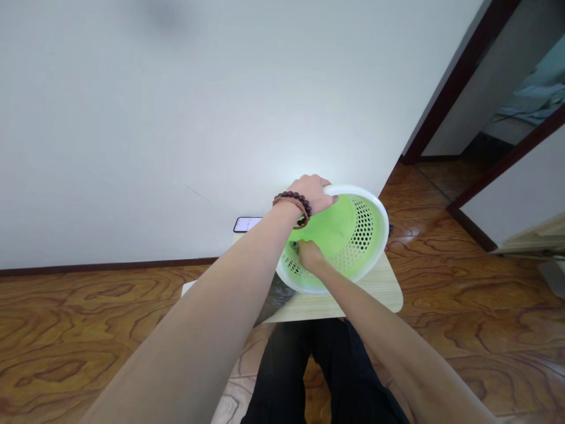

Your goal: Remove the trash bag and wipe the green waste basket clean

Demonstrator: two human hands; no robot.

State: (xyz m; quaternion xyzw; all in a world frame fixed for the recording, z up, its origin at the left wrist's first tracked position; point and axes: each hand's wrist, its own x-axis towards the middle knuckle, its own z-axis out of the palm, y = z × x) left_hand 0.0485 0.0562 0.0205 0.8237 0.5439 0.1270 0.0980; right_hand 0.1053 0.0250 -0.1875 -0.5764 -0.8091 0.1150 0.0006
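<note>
A green plastic basket [339,227] with a white rim and rows of round holes stands tilted on a small light-wood table [386,288]. My left hand [313,193], with beaded bracelets at the wrist, grips the basket's far left rim. Inside the basket is my right hand [310,257], its fingers closed and pressed near the left inner wall. A small greyish thing [293,245] shows at those fingertips, too small to name. Part of the basket's left side is hidden behind my left forearm.
A phone [246,224] with a lit screen lies at the table's back left. A dark plastic bag [280,294] sits left of the basket, partly behind my forearm. The white wall [198,135] rises behind the table. To the right is a doorway with a dark frame [459,82].
</note>
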